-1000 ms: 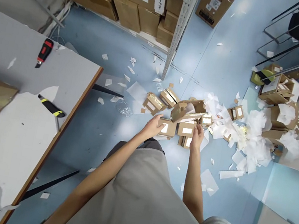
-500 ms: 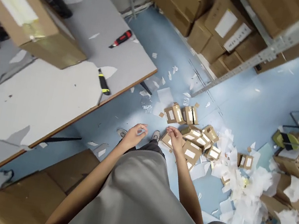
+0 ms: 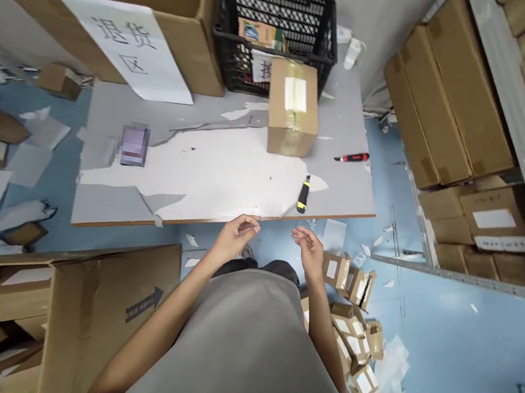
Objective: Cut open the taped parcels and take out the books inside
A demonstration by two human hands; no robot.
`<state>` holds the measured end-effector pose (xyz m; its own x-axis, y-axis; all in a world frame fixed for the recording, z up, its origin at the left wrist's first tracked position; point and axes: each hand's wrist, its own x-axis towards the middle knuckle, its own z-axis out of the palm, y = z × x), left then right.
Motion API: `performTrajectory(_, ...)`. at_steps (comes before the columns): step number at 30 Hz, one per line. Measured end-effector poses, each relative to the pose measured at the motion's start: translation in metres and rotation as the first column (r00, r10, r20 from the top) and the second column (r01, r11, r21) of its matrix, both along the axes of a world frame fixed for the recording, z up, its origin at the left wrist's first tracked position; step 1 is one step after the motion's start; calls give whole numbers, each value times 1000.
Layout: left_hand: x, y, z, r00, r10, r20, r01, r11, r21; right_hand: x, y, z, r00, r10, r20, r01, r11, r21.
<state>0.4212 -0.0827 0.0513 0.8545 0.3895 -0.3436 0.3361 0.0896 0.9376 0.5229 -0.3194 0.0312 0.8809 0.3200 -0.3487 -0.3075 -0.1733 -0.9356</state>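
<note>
On our grey-and-white tabletop (image 3: 348, 188) stands a taped brown cardboard box (image 3: 293, 117). Our left hand (image 3: 235, 236) and right hand (image 3: 310, 251) hover by the front edge, half spread — a slim black-and-yellow utility knife (image 3: 303, 195) lies near its right corner.

The head-worn camera faces forward and steeply down. Left hand (image 3: 232, 240) and right hand (image 3: 310, 251) appear mid-frame, the table (image 3: 215, 178) beyond.

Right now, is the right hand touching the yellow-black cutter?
Apart: the head view shows the table edge between right hand and yellow-black cutter.
</note>
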Motion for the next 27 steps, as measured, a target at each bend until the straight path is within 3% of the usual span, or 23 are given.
performTrajectory(6,-7,62,8,988,151,12,-151,988,-12,12,84,12,997,76,23,-77,997,21)
performTrajectory(14,16,89,3,968,250,28,-249,967,-47,77,140,23,975,211,62,-211,977,-10)
performTrajectory(21,91,92,3,976,212,57,-208,976,-58,147,156,25,972,212,104,-212,977,-16)
performTrajectory(27,177,100,3,976,215,40,-214,976,-41,228,144,14,983,77,165,-70,996,-51)
